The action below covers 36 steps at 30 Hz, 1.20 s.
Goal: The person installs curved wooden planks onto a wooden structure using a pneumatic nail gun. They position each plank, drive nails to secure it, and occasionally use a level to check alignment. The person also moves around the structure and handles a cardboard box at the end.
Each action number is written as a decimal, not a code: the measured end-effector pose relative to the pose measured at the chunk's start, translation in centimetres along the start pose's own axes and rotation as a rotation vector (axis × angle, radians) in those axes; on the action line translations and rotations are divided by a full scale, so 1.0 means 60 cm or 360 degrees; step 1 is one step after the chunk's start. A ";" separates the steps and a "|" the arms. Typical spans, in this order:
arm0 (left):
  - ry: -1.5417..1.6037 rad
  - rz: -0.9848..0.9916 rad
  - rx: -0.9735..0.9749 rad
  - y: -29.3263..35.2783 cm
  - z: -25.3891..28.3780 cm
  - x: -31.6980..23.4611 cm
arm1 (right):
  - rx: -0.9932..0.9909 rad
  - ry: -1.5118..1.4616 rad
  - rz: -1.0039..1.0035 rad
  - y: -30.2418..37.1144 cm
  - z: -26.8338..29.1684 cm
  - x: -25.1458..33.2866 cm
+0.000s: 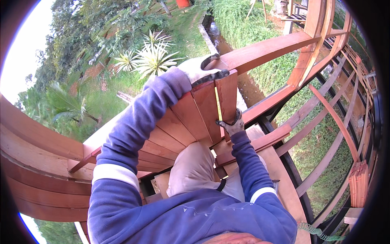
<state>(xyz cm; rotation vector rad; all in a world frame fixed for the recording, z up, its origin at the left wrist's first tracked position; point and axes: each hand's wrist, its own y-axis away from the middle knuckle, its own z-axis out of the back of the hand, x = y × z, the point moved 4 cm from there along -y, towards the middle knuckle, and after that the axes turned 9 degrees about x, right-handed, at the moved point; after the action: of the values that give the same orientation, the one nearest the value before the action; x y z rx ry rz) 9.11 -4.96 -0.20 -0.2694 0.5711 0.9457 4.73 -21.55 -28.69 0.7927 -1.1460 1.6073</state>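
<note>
A reddish-brown wooden board (227, 95) stands upright at the right end of a row of similar boards (185, 118) below a wooden rail. My left hand (203, 71), in a white glove with dark fingers, is closed over the top of this board, beside the rail (264, 53). Lower down, my right hand (232, 123), gloved alike, grips the same board near its bottom, thumb and fingers apart around it. Between this board and its neighbour runs a narrow bright yellow strip (219, 104). Whether it is a gap or a separate thing, I cannot tell.
Short planks (260, 144) lie by my right forearm. Curved wooden slats (325, 105) cross an open dark metal frame on the right, with grass beneath. A stack of boards (359, 185) and a coiled green hose (321, 234) are farther right. Beyond the rail runs a water channel (215, 34).
</note>
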 end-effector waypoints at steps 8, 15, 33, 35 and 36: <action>-0.0032 0.0228 0.0005 -0.007 0.005 0.011 | 0.0176 -0.0352 0.0263 -0.026 -0.026 -0.093; 0.0223 0.0344 0.0257 -0.003 0.005 -0.030 | 0.0057 -0.0754 0.0019 -0.029 -0.064 -0.135; -0.0824 0.0298 -0.0140 -0.005 -0.015 -0.028 | 0.0217 -0.0465 0.0199 -0.044 -0.042 -0.098; -0.0781 0.0278 -0.0135 -0.011 -0.014 -0.038 | 0.0200 -0.0481 0.0150 -0.043 -0.049 -0.130; -0.0758 0.0270 -0.0133 -0.012 -0.015 -0.042 | 0.0229 -0.0538 0.0079 -0.042 -0.054 -0.152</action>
<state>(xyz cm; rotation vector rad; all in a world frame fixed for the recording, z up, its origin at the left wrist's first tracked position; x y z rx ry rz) 8.26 -7.50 0.45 -0.0638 0.1167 1.1538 10.07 -21.33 -37.13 1.1718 -1.3033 1.6513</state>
